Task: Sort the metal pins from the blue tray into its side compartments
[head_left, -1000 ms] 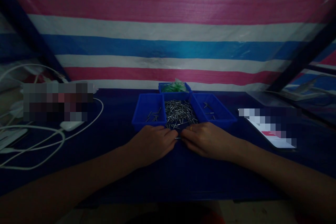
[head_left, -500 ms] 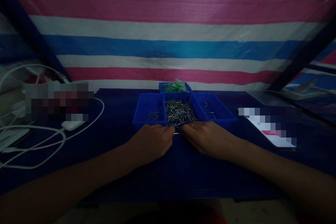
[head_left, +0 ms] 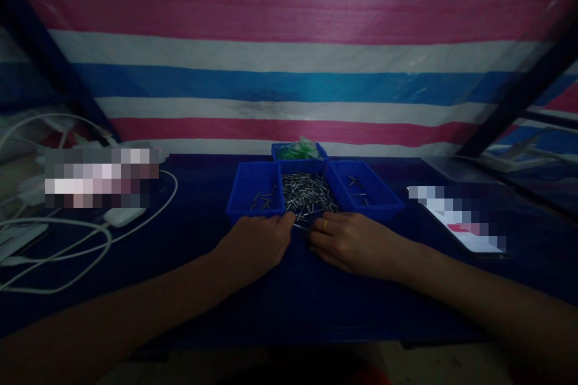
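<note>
My left hand (head_left: 259, 243) is closed in a pinch on a thin metal pin (head_left: 301, 227), at the near side of a heap of similar pins. The pin's other end meets the curled fingertips of my right hand (head_left: 352, 242), which wears a ring. Shadow hides exactly how the right fingers grip. Just beyond both hands lies the heap of shiny metal pins (head_left: 309, 191). A blue bin (head_left: 238, 189) on the left and another blue bin (head_left: 383, 192) on the right each hold several loose pins.
Behind the heap, a small blue bin (head_left: 300, 163) contains green material in clear plastic (head_left: 301, 149). A lit phone (head_left: 460, 225) lies to the right on the dark blue table (head_left: 316, 307). White cables (head_left: 108, 246) and a white adapter (head_left: 124, 216) occupy the left. Striped sheeting (head_left: 289, 84) hangs behind.
My right hand has turned slightly, with its fingers now more spread and the ring showing more. The pin between the hands tilts more. My left hand stays almost in place.
</note>
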A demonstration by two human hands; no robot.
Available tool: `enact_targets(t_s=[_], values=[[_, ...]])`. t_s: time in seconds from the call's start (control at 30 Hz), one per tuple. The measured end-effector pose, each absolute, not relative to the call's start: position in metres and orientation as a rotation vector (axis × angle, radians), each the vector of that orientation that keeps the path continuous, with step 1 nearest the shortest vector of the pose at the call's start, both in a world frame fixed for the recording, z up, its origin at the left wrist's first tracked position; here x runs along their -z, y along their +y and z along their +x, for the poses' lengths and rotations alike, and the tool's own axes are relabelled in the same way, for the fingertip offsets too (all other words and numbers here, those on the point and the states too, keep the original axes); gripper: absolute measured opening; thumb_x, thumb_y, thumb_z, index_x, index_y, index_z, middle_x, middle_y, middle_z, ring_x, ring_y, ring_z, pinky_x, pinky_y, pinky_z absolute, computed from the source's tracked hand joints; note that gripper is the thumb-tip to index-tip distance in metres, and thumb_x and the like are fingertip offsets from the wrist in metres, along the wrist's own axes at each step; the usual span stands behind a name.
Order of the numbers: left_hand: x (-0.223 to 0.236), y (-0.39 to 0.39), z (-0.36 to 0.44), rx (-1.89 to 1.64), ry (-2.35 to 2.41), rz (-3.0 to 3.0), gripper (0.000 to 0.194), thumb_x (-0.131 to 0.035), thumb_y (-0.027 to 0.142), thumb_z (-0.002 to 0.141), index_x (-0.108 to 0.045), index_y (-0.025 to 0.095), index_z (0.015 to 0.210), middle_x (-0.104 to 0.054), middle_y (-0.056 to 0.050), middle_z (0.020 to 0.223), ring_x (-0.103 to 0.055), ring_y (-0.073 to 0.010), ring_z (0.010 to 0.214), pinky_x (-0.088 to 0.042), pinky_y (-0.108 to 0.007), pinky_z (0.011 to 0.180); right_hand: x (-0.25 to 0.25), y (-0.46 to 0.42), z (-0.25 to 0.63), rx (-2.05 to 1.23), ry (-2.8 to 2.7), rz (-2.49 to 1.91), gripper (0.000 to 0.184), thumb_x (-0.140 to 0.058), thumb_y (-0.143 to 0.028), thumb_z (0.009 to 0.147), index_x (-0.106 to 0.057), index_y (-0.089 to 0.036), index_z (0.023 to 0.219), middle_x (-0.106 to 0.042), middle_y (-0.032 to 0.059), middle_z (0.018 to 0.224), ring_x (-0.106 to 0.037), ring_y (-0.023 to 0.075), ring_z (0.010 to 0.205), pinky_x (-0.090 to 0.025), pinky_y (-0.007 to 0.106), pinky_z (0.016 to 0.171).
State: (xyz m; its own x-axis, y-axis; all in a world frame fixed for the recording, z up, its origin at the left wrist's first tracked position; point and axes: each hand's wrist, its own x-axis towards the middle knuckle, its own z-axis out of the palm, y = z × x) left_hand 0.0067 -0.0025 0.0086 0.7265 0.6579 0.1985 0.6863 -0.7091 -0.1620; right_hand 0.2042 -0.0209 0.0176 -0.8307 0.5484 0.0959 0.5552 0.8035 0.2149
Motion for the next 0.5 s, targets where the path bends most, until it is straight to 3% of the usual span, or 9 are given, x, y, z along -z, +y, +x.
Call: enact_targets(t_s=[0.3,0.5], values=[[-0.0067,-0.0008,0.0075,0.159,-1.159,-2.706,0.019,-0.033,0.019,0.087,-0.045,0.016,0.101,-0.062,-0.003,0.072,-0.061,-0.0184,0.057,-0.046,-0.027,0.047,-0.0153,-0.0181,0.2046,0.22,-2.927,-0.995,0.022,-0.036,-0.022,0.088,-0.057,-0.013,0.086,-0.054,0.005,0.077,-0.049,0.0145,0.071,-0.04,0.029,0.07],[-0.0104,-0.0031,0.0083,0.153,-1.139,-2.744,0.016,-0.034,0.022,0.087,-0.049,0.017,0.09,-0.062,-0.003,0.072,-0.061,-0.0194,0.058,-0.047,-0.029,0.049,-0.0128,-0.017,0.2068,0.153,-2.884,-1.018,0.022,-0.038,-0.021,0.087,-0.058,-0.013,0.091,-0.055,0.0056,0.08,-0.051,0.0143,0.073,-0.041,0.029,0.07]])
